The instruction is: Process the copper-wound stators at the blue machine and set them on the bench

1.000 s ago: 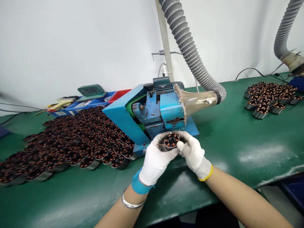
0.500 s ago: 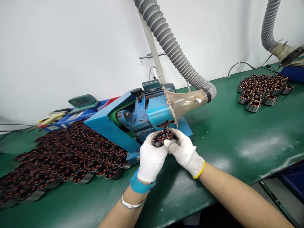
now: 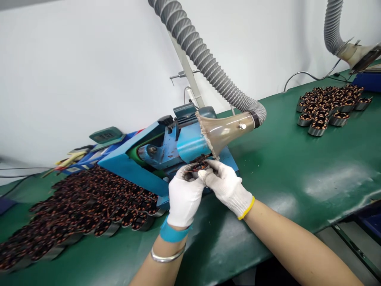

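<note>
Between my two gloved hands is a motor stator (image 3: 199, 167), a metal ring with copper windings and a black inside. My left hand (image 3: 185, 194), in a white glove with blue tape at the wrist, closes round its left side. From the right, my right hand (image 3: 224, 178) grips it, the thumb across its near side. The stator sits right at the front opening of a blue belt-driven machine (image 3: 192, 143); whether it touches the machine is hidden. A translucent suction funnel (image 3: 224, 130) covers the machine's right side.
Many stators (image 3: 98, 202) crowd the green table (image 3: 285, 174) at left; a smaller group (image 3: 330, 105) stands at back right. A grey hose (image 3: 205, 55) rises from the funnel. Behind the left pile are a digital display (image 3: 107, 136) and a blue bin (image 3: 77, 166).
The stator has tilted, so its open face shows less, and it is closer against the machine's opening. Both hands keep their hold. The camera view has shifted slightly.
</note>
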The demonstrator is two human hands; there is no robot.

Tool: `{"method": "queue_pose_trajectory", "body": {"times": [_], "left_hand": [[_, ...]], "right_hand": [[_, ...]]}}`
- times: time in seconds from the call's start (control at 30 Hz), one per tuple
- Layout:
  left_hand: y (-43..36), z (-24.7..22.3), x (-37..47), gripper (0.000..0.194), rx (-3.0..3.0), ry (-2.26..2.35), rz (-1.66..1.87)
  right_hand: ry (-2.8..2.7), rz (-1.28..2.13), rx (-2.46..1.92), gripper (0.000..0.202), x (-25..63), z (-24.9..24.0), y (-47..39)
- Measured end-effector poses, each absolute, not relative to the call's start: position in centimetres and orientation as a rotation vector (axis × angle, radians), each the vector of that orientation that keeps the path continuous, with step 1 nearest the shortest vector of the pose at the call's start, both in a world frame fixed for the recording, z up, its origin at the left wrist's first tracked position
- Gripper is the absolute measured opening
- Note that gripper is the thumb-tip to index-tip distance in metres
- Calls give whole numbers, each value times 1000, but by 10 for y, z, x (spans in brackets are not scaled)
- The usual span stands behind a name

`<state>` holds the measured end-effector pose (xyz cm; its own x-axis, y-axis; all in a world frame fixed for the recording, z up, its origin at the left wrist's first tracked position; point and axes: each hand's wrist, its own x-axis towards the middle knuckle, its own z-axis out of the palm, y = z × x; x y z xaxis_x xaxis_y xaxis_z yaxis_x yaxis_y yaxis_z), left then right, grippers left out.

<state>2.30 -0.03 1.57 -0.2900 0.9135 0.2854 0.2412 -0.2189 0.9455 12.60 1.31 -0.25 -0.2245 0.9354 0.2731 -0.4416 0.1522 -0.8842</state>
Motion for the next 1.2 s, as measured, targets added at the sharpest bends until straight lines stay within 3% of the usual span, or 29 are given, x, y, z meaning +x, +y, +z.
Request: {"method": "queue_pose_trajectory", "body": {"times": [0.63,0.73,0.97,1.2], "left_hand": [[-3,13,29,33,1414,1506,1607],[-4,12,28,33,1404,1584,1631],[0,22,27,31,1424,1773,1578],[1,16,23,35,1453,1861,1609]], "right_hand": [[-1066,1419,-582,36,121,-10,12],[-1040,1465,-594,42,119,-14,10],[-1110,1423,-687,35,118,-8,15],[-1089,1482,-683,47,116,-15,16]]}}
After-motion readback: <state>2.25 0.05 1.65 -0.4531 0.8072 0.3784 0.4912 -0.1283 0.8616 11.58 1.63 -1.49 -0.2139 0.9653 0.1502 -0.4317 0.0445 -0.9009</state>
